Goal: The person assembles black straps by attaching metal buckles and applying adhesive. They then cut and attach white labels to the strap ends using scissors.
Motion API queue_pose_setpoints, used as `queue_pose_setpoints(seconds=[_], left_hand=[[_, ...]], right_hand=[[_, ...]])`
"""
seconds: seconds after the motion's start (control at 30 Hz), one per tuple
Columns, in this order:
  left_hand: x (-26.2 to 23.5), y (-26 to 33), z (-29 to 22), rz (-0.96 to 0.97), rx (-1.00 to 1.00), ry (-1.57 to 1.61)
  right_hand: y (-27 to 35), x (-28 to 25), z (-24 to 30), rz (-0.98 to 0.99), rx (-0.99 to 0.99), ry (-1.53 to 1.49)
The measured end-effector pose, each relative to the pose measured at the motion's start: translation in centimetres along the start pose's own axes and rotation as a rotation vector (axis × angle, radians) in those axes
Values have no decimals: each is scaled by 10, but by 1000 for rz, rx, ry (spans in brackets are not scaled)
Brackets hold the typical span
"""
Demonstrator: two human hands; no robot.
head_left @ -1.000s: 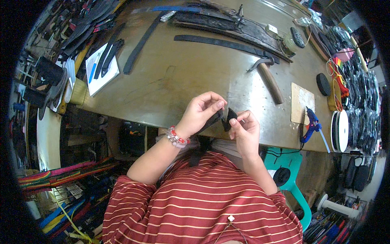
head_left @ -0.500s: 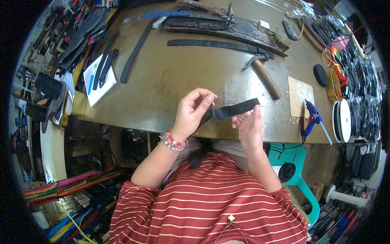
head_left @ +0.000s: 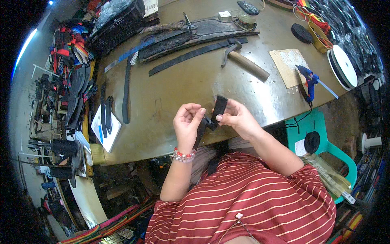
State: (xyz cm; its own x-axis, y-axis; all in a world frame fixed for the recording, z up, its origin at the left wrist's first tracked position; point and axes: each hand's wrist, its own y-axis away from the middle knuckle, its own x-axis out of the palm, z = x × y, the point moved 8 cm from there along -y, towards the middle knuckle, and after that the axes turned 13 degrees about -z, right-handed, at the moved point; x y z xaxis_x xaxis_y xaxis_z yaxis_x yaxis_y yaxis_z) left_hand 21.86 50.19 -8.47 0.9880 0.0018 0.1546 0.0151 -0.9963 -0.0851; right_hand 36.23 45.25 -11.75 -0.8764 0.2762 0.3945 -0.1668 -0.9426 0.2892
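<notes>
A black webbing strap (head_left: pixel 219 107) is stretched between my hands, just above the near edge of the table. My right hand (head_left: pixel 242 122) pinches its upper end between thumb and fingers, and that end stands up flat-side toward me. Below, the strap folds near a dark loop or buckle-like piece that I cannot make out clearly. My left hand (head_left: pixel 187 125) has thumb and fingertips pressed together on the strap's other part, which hangs down beside the palm. Beyond my hands lies a hammer (head_left: pixel 248 65) with a wooden handle, its head resting by another long black strap (head_left: pixel 183 59).
On the right are a blue glue gun (head_left: pixel 309 83), a wooden board (head_left: pixel 283 65) and a white spool (head_left: pixel 342 67). White paper (head_left: pixel 111 136) with straps on it lies left. A dark plank (head_left: pixel 203 36) crosses the back. A green chair (head_left: pixel 319 126) stands beside the table.
My right hand has closed on the strap's end and tipped it upright; before, its fingers were spread beside it. My left hand keeps its pinch. The view has turned toward the left.
</notes>
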Motion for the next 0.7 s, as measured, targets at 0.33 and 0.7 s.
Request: queue_pose_setpoints(seconds=[0.33, 0.7], left_hand=[[10, -10, -11, 149, 32, -255], [15, -16, -10, 266, -126, -55]], right_hand=[[15, 11, -3, 21, 166, 85], [5, -23, 51, -201, -538, 718]])
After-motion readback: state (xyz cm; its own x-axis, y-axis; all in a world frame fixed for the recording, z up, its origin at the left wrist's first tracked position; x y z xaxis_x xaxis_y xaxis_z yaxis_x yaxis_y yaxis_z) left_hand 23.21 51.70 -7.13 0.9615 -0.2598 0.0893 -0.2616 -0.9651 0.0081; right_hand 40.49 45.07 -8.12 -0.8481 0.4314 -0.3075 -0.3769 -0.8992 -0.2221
